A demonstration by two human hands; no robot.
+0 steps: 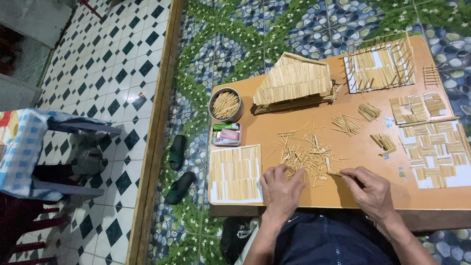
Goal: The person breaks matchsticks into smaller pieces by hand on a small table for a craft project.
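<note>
Wooden sticks (306,154) lie in loose pile on table (343,194), just ahead of both hands. Left hand (280,189) flat, fingers spread on pile edge. Right hand (370,189) pinches one stick. Sticks look light, thin, stiff, easy to snap; best pinched at middle.

near edge: left hand (281,189) and right hand (369,189) rest beside the loose sticks (306,152).
table middle: bare wood between stick pile and small bundles (346,123).
left: stick sheet (235,172), round tin (226,105).
back: stick roof model (294,81) blocks reach.
right: stick panels (434,149) crowd the table (274,125).
</note>
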